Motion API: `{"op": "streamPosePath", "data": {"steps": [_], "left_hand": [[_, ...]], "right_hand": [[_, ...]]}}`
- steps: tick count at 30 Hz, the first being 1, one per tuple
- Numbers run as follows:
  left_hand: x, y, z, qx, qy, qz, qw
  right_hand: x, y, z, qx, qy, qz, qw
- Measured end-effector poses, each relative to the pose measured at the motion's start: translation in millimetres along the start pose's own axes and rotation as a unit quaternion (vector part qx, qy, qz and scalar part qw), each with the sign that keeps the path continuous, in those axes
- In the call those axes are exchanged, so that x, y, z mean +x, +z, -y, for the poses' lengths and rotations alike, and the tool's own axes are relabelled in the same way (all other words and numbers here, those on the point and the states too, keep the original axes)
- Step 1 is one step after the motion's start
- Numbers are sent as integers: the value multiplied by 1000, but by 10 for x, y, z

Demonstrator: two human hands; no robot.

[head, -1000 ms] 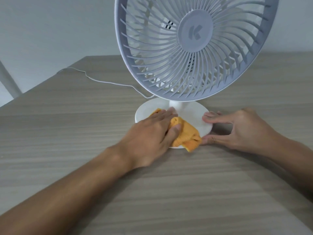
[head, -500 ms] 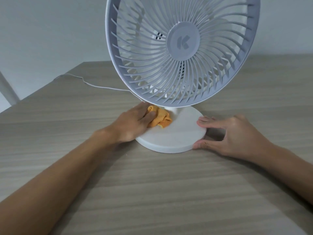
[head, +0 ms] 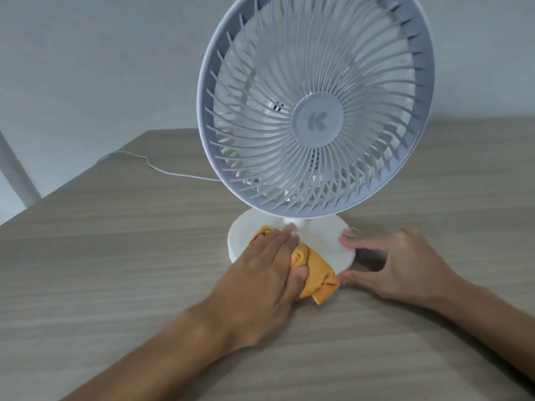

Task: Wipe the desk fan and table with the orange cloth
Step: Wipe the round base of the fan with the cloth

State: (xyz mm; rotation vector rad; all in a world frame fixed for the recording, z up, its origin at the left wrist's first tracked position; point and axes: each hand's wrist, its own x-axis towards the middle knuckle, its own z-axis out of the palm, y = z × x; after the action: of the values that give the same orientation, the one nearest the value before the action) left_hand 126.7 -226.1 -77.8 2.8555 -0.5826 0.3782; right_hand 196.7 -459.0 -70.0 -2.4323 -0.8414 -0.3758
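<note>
The left hand (head: 260,273) is pressing a crumpled orange cloth (head: 315,277) on the white fan (head: 315,123) base; the right hand (head: 396,261) is pinching the base's rim.

White post (head: 16,172), plain grey wall (head: 95,68)

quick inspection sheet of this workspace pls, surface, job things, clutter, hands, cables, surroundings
surface: wood-grain table, no spills seen
job's things: white desk fan upright on its round base; orange cloth bunched on the base's front, one end hanging over the rim
clutter: nothing seen
grippers: left hand presses the cloth onto the base, thumb curled on it; right hand pinches the base's right rim
cables: white cord runs from behind the fan to the table's far left edge
surroundings: plain pale wall; white post at left
</note>
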Motion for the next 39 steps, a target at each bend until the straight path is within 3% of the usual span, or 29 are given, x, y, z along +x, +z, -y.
{"op": "streamPosePath", "data": {"steps": [6,10,14,19,23,27,33,39], "left_hand": [[199,85,-247,-10,-26,14,1000],[137,-67,-67,-172,-5,-29,985],[85,-134,402,-222,-74,-119,965],[129,0,716,-166,-152,-34,974],[167,21,667,-95,-198,64,974],[164,-37,655,-85,-189,69,976],[173,-83,634,-80,-176,76,978],[157,-96,629,-78,-179,81,977]], "right_hand": [[4,-75,-49,53,31,29,998],[-90,-221,-74,178,65,67,980],[-127,-193,182,64,49,38,996],[9,207,663,-58,-124,61,989],[56,249,527,-9,-128,49,990],[-21,98,256,21,-139,49,989],[207,-56,-227,0,-66,17,998],[767,201,-200,-39,-70,2,997]]}}
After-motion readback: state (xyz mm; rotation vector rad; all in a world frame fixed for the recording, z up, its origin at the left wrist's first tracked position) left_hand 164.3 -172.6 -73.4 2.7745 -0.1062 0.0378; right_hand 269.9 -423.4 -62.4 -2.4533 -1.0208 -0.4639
